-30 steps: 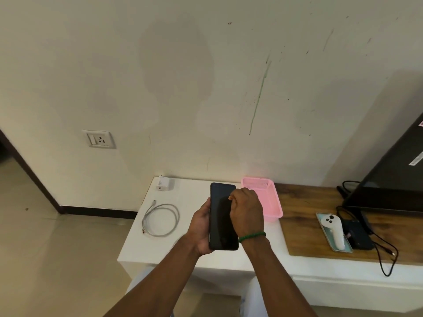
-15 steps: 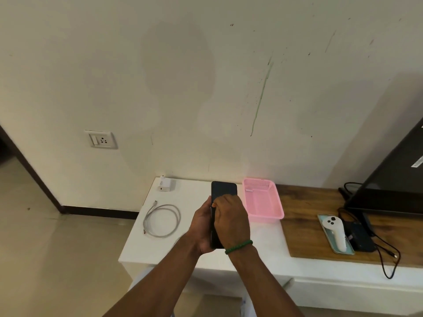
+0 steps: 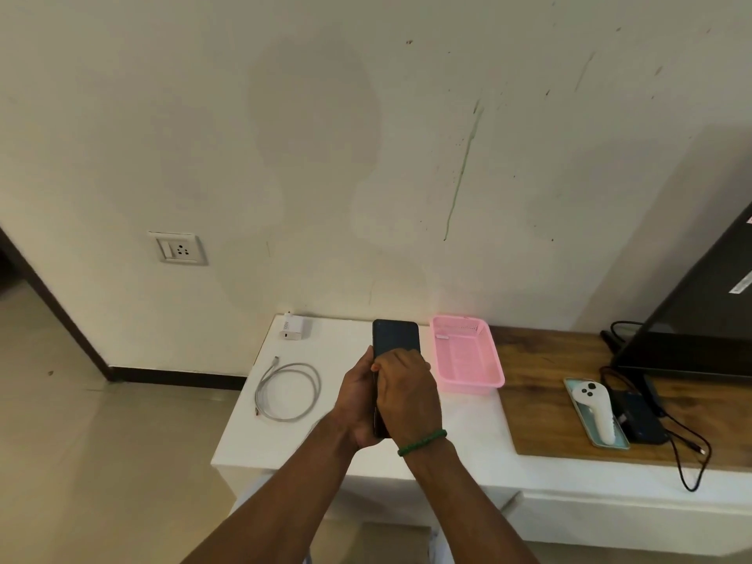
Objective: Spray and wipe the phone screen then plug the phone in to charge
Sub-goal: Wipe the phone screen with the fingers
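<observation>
surface: low white counter (image 3: 285, 445) against a stained cream wall (image 3: 366, 156), its right part topped with a wooden board (image 3: 541, 400). on the white part: white charger plug (image 3: 292, 328) by the wall, coiled white cable (image 3: 287, 390) near it, pink basket (image 3: 472, 386) at the board's edge. on the board: white controller (image 3: 594, 409) lying on a teal tray (image 3: 612, 443), black box (image 3: 643, 421) just beside, dark screen (image 3: 700, 319) leaning at far right. wall socket (image 3: 179, 249) left of the counter, above a beige floor (image 3: 101, 462). phone (image 3: 395, 335): upright, raised over the counter. left hand (image 3: 358, 400): wrapped round the phone's left edge and back. right hand (image 3: 409, 396): laid over the lower screen, fingers bent; grip cannot be told.
</observation>
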